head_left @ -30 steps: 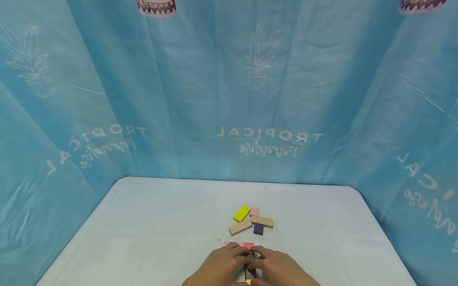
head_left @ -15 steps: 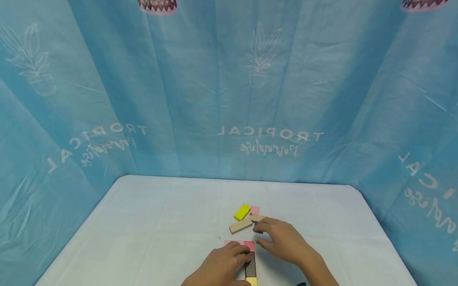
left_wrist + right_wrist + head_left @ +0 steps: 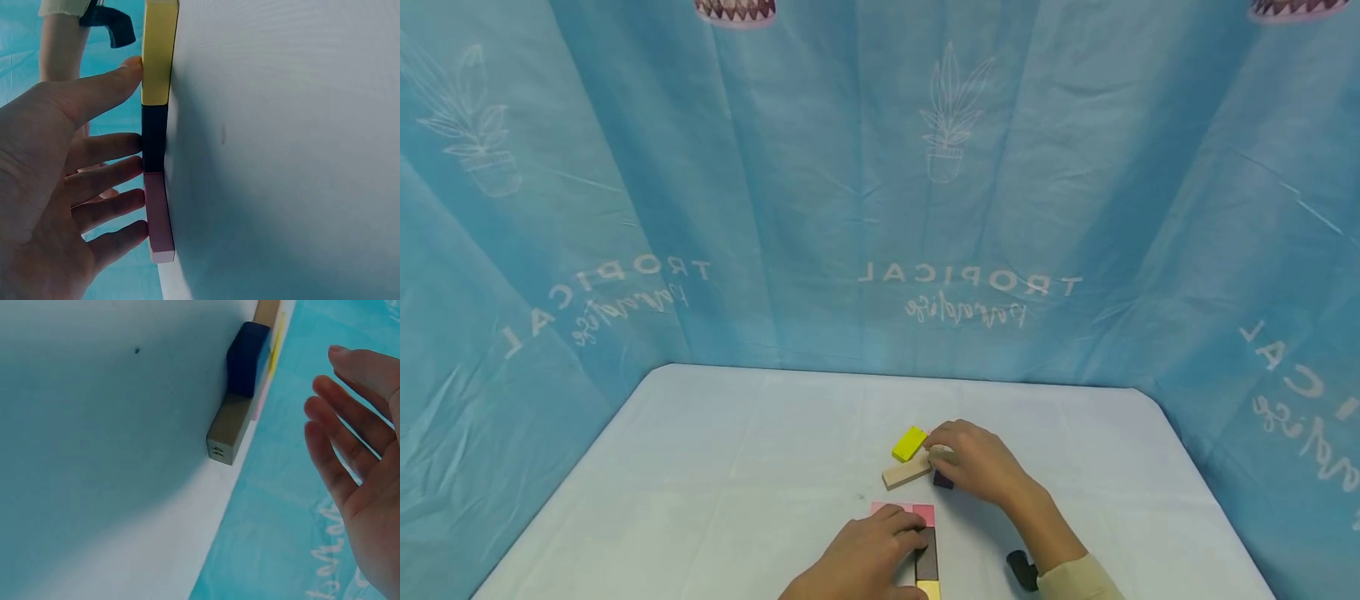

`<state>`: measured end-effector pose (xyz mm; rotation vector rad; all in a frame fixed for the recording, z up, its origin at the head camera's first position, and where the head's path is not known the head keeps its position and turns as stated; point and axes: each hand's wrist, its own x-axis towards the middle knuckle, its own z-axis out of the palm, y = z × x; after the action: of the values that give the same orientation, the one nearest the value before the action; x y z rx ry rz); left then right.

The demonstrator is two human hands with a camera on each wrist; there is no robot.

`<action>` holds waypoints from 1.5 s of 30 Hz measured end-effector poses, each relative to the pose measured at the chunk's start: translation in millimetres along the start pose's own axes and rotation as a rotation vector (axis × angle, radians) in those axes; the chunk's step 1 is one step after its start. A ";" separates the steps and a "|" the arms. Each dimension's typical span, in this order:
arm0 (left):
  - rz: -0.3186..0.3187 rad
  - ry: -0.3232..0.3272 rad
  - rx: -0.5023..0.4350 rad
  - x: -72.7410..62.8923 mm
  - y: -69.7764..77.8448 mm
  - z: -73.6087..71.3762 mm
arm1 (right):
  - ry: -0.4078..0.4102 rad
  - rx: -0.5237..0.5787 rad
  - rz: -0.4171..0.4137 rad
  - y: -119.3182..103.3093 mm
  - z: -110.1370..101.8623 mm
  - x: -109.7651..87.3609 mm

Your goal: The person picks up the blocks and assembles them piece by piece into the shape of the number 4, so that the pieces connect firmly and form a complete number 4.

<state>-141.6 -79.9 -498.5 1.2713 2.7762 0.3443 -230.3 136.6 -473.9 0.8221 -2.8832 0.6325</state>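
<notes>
Take the left hand (image 3: 880, 552) as the clock's centre, with 12 pointing away from the person. Around it the yellow block (image 3: 929, 590) sits at 4, the dark block (image 3: 928, 562) at 3, the red block (image 3: 927, 512) at 2 and the pale block (image 3: 891, 506) just past 12, end to end on the surface (image 3: 760, 500) with a corner at the red one. This joined part I judge to be done. The left grip is slack: fingers spread, tips resting against the blocks, nothing pinched.

Farther out, between 12 and 2, five loose blocks seem to be what is left: the near plank (image 3: 906, 472), the purple block (image 3: 943, 481), the far plank (image 3: 228, 425), the lime block (image 3: 910, 444) and the pink block (image 3: 929, 432). The right hand (image 3: 981, 462) reaches over them at 2. Its grip is loosely bent and, in the right wrist view, apart from the blocks and holding nothing.

The bottom edge cuts off the yellow block, so I cannot tell whether the row runs nearer. The left hand hides what lies inside the corner. Beyond, the right hand covers much of the far plank and nearly all the pink block.
</notes>
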 end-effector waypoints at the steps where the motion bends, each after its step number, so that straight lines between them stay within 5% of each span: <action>1: 0.001 -0.001 0.000 0.0 0.1 0.1 | 0.000 0.021 0.008 0.7 1.3 2.5; 13: -0.013 -0.048 0.023 -0.2 1.9 -3.0 | -0.022 0.080 0.081 3.6 14.4 25.7; 29: -0.070 -0.080 -0.045 2.4 5.9 -4.4 | -0.042 -0.005 -0.025 9.8 31.7 43.7; 45: -0.035 -0.040 -0.037 1.5 4.2 -1.7 | -0.114 -0.087 -0.077 4.0 29.9 51.1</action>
<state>-139.7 -76.4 -495.9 1.2061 2.7422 0.3624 -274.8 102.5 -493.2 0.9821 -2.9381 0.4628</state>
